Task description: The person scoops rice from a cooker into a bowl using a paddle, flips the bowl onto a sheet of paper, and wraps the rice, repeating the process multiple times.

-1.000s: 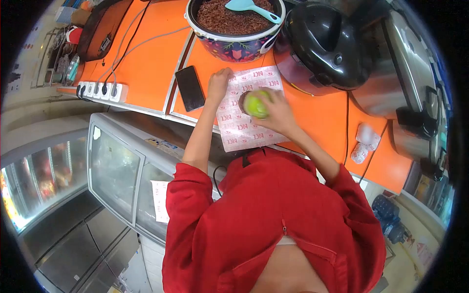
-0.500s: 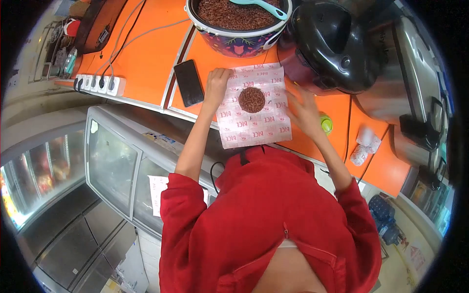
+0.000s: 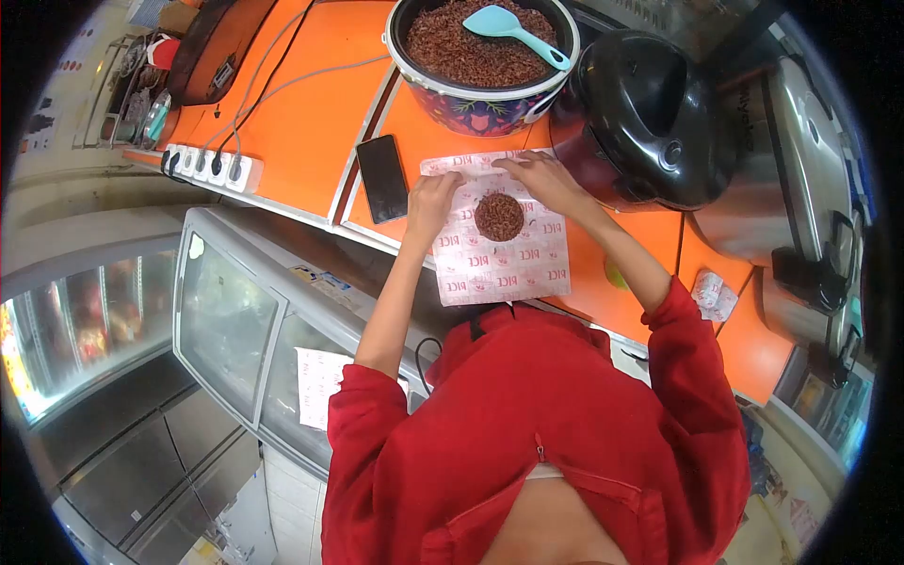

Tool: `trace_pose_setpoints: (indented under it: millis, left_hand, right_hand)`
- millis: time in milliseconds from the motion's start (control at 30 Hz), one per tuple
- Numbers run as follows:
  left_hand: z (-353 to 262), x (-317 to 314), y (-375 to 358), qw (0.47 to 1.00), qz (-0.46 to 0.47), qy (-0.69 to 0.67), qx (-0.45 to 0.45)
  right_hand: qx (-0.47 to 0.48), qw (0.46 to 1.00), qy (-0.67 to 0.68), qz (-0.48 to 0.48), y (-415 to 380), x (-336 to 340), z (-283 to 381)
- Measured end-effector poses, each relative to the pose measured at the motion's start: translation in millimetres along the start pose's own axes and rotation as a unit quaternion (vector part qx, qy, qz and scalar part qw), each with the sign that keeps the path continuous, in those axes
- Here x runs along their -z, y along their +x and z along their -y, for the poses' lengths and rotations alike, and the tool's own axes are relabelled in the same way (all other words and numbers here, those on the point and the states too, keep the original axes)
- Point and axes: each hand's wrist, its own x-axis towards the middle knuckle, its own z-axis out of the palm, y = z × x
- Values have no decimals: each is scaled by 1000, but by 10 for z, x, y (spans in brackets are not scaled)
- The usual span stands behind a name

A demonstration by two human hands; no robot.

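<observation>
A sheet of printed wrapping paper (image 3: 504,273) marked "RICE" lies flat on the orange counter before me. On it sits a round, flat mound of dark reddish-brown rice (image 3: 499,217). My left hand (image 3: 433,202) is at the sheet's upper left edge, with its fingers closed on the paper. Across the far edge reaches my right hand (image 3: 546,182), its fingertips pinching the paper there, near the left hand. Beyond the sheet stands a patterned pot (image 3: 476,113) full of the same rice, with a turquoise rice paddle (image 3: 516,36) lying on top.
Left of the paper lies a black phone (image 3: 382,179). A dark rice cooker (image 3: 650,122) and a larger steel one (image 3: 782,160) stand at the right. Crumpled paper (image 3: 713,296) and a green item (image 3: 615,274), partly behind my right forearm, are nearby. A power strip (image 3: 212,169) edges the counter.
My right hand has moved from beside the sheet, fingers spread, to its far edge and closed there. My left hand stays at the left edge. The whole view has shifted slightly.
</observation>
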Motion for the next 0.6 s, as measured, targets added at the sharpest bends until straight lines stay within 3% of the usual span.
trace_pose_setpoints:
  millis: [33,100,133,167,233,333,400,433,467,500,567,600]
  left_hand:
    - [-35,8,11,1000,8,5,13]
    - [-97,38,33,999,15,9,27]
    - [-127,62,35,998,-34,38,-20]
    - [-154,81,38,992,-83,68,-66]
    - [-139,120,5,994,-76,59,-59]
    - [-79,219,-103,997,-55,21,-49]
    - [-114,207,-164,998,-42,-11,-44]
    - [-146,158,-217,997,-65,-38,18]
    - [-132,103,-289,991,-89,-63,81]
    - [-73,50,-366,991,-87,-62,84]
    - [197,-161,-553,964,-205,-22,168]
    - [352,-165,-639,957,-219,30,190]
  right_hand:
    - [44,996,-29,-74,-8,31,38]
    - [82,993,-7,-80,7,93,106]
    - [119,989,14,-87,21,129,142]
    - [119,989,14,-87,30,85,111]
    - [158,987,1,-12,82,20,93]
    - [141,989,44,27,48,103,207]
    - [129,990,57,-7,-76,-19,313]
    - [117,990,71,-42,-162,-112,384]
    - [87,994,61,28,-277,-197,419]
    - [87,994,64,30,-384,-290,467]
    - [125,992,15,30,-552,-434,546]
    - [95,991,63,70,-594,-419,609]
